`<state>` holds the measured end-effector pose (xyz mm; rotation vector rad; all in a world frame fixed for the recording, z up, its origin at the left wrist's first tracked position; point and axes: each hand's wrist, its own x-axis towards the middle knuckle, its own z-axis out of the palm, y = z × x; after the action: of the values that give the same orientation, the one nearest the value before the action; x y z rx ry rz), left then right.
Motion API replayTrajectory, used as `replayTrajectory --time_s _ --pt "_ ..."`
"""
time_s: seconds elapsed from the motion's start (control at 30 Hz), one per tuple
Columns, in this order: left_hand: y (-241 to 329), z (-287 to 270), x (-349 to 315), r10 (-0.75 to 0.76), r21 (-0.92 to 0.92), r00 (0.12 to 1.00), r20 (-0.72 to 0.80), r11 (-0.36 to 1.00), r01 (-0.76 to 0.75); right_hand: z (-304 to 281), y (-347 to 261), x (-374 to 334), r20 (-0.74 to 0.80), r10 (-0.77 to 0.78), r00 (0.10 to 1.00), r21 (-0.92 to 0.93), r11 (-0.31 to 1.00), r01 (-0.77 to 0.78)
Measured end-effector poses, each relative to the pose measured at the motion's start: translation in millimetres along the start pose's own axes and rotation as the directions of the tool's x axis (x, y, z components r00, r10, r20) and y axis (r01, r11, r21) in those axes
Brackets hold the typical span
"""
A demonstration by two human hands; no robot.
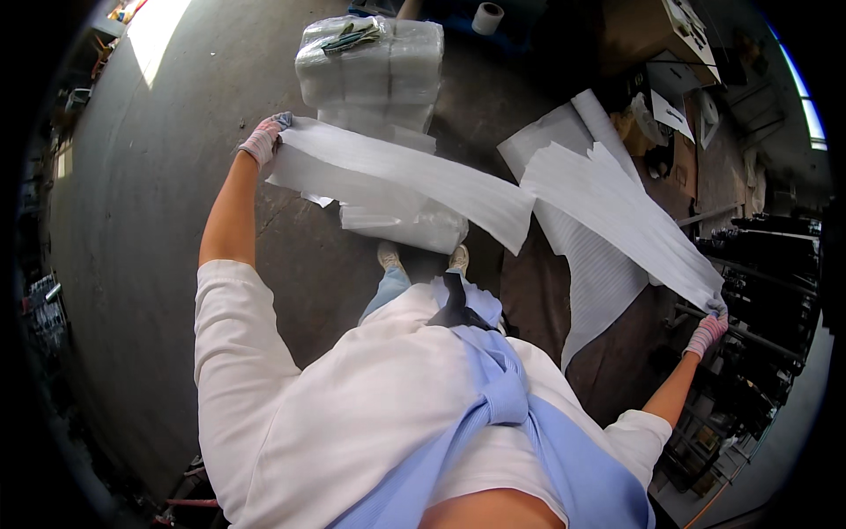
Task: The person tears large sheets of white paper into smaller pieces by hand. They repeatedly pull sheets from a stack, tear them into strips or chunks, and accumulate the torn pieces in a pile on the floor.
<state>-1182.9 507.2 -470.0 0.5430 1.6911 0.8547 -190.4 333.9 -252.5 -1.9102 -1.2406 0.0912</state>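
Note:
My left hand (267, 138), in a pink-and-grey work glove, is stretched out to the far left. Its fingers are closed on the end of a long white foam sheet strip (397, 167). Out to the right, my right hand (708, 331), gloved alike, grips the narrow gathered end of another length of white foam sheet (617, 207) with a ragged far edge. The two lengths meet or overlap near the middle; I cannot tell whether they are joined. Beneath the left strip lies a long bundle wrapped in clear plastic (405, 225), partly hidden by it.
Loose gloves (351, 37) rest on the bundle's far end. A wide foam roll (608, 132) lies beyond the right sheet. A small white roll (487, 18) stands at the back. Cardboard boxes (643, 44) are at far right, with dark metal racks (758, 273) nearer my right hand.

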Motion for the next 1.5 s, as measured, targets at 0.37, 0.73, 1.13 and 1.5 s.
replayTrajectory --time_s 0.37,0.73,1.13,1.5 --pt "-4 21 7 0.036 -0.091 0.989 -0.146 0.995 -0.049 -40 -128 125 0.124 -0.424 0.897 -0.379 0.815 0.438" --pt "-112 151 0 -0.094 -0.194 0.931 -0.353 0.981 0.025 258 -299 -46 0.677 -0.694 0.244 0.160 0.463 0.872" --pt "-233 170 46 -0.219 -0.211 0.944 -0.245 0.963 0.168 473 -272 -214 0.888 -0.447 -0.110 0.361 0.528 0.769" --pt "-225 104 82 -0.115 0.764 0.946 -0.305 0.563 0.314 518 -293 -232 0.919 -0.390 -0.058 0.242 0.441 0.864"
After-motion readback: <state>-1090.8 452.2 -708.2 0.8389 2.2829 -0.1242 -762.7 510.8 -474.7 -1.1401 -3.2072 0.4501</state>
